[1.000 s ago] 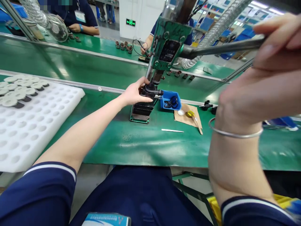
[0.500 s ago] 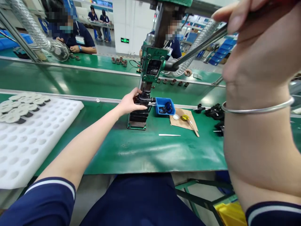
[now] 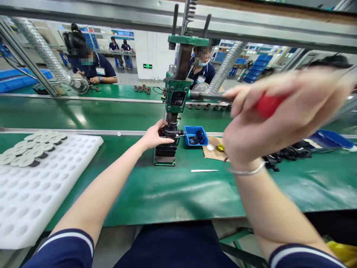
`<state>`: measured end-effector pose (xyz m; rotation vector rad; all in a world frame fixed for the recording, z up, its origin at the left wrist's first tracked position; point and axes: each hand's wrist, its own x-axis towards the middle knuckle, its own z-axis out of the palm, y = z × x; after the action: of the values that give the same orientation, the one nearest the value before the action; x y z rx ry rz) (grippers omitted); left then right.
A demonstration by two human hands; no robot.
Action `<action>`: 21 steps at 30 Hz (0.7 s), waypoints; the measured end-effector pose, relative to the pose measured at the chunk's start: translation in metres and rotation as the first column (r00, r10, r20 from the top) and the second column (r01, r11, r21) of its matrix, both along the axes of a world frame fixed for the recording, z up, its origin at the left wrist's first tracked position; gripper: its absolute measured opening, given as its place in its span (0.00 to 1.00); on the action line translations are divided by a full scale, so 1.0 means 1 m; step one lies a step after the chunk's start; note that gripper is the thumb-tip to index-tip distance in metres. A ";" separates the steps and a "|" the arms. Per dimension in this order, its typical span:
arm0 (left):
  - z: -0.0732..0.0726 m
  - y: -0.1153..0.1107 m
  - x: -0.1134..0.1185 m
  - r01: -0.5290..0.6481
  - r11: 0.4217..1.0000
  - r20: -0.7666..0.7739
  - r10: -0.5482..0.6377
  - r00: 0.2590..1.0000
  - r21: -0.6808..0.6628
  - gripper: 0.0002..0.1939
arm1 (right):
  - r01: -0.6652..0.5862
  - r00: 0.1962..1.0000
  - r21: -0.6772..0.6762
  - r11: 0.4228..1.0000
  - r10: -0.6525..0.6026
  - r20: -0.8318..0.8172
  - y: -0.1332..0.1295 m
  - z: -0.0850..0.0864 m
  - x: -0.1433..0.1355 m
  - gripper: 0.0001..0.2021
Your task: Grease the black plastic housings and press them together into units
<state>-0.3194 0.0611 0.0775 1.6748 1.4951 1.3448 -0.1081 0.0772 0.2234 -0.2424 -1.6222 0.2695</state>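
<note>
In front of me stands a green arbor press (image 3: pixel 178 97). A black round part with a side spout (image 3: pixel 171 131) sits under its ram. My left hand (image 3: pixel 155 136) is curled round the left side of that part, thumb toward the front. On the right, my right hand (image 3: pixel 275 128), smeared by motion, grips the press lever (image 3: pixel 208 96) by its red knob (image 3: pixel 269 105). The lever points out to the right, almost level. Beside the press, a small blue bin (image 3: pixel 205 141) contains black rings.
A white tray with round pockets (image 3: pixel 65 169) lies at left, bearing pale discs (image 3: pixel 28 150). A white stick (image 3: pixel 204 171), cardboard with a yellow lid (image 3: pixel 220 147), and black parts (image 3: pixel 292 152) lie to the right. Co-workers (image 3: pixel 102 67) sit across the bench.
My right hand has pulled the press lever down from a raised slant to nearly level. My left hand stays on the black part. The view has tilted up.
</note>
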 end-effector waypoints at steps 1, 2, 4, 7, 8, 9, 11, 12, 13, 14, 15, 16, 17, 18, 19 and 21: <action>0.000 0.000 0.001 0.005 1.000 0.010 -0.005 1.000 -0.003 0.33 | 0.022 0.985 0.021 1.000 -0.018 -0.174 -0.001 -0.005 -0.003 0.17; 0.001 0.000 0.001 0.008 1.000 0.019 -0.008 1.000 -0.005 0.33 | 0.040 0.953 0.038 0.998 -0.026 -0.301 0.000 -0.007 -0.005 0.15; 0.002 0.000 0.001 0.009 1.000 0.020 -0.009 1.000 -0.009 0.33 | 0.014 0.951 0.086 0.996 0.013 -0.308 0.007 0.000 -0.005 0.15; 0.003 0.001 -0.001 0.003 1.000 -0.007 -0.003 1.000 -0.027 0.31 | -0.204 0.945 0.181 0.962 0.242 -0.221 0.016 0.017 0.002 0.14; 0.003 0.001 -0.002 0.009 0.999 -0.007 -0.009 1.000 -0.034 0.31 | -0.267 0.926 0.203 0.942 0.309 -0.215 0.016 0.019 0.004 0.12; 0.003 0.001 -0.002 0.018 0.999 0.000 -0.018 1.000 -0.035 0.31 | -0.299 0.911 0.212 0.930 0.344 -0.225 0.013 0.018 0.007 0.11; 0.003 0.000 -0.003 0.038 0.999 0.018 -0.037 0.999 -0.033 0.31 | -0.275 0.899 0.202 0.940 0.326 -0.294 0.007 0.009 0.008 0.11; 0.003 -0.001 -0.002 0.041 0.999 0.022 -0.040 0.999 -0.035 0.31 | -0.252 0.892 0.198 0.947 0.307 -0.332 0.004 0.006 0.007 0.11; 0.004 -0.001 -0.001 0.037 0.999 0.022 -0.036 0.999 -0.040 0.31 | -0.246 0.884 0.201 0.948 0.304 -0.354 0.003 0.005 0.005 0.12; 0.005 -0.002 0.001 0.025 0.998 0.017 -0.024 1.000 -0.049 0.31 | -0.259 0.877 0.209 0.943 0.321 -0.359 0.004 0.006 0.003 0.11; 0.005 -0.003 0.004 0.002 0.998 0.008 -0.002 1.000 -0.058 0.32 | -0.293 0.869 0.225 0.929 0.357 -0.343 0.006 0.011 0.002 0.11; 0.005 -0.003 0.007 -0.028 0.998 -0.009 0.027 1.000 -0.063 0.32 | -0.338 0.859 0.244 0.909 0.404 -0.315 0.008 0.017 0.000 0.10; 0.005 -0.004 0.011 -0.063 0.996 -0.031 0.062 0.998 -0.060 0.32 | -0.382 0.850 0.249 0.890 0.444 -0.283 0.010 0.023 0.000 0.10; 0.004 -0.005 0.014 -0.100 0.994 -0.058 0.097 0.994 -0.048 0.32 | -0.409 0.845 0.237 0.881 0.464 -0.267 0.011 0.027 0.001 0.11; 0.003 -0.006 0.017 -0.134 0.990 -0.087 0.131 0.988 -0.031 0.33 | -0.403 0.852 0.218 0.889 0.452 -0.266 0.010 0.028 0.003 0.13; 0.000 -0.006 0.022 -0.176 0.984 -0.122 0.176 0.977 0.004 0.33 | -0.308 0.918 0.099 0.946 0.323 -0.229 0.003 0.021 0.009 0.18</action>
<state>-0.2975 0.0547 0.0777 1.6799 1.7523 1.3453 -0.0995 0.0800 0.2446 0.1009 -1.4184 0.4772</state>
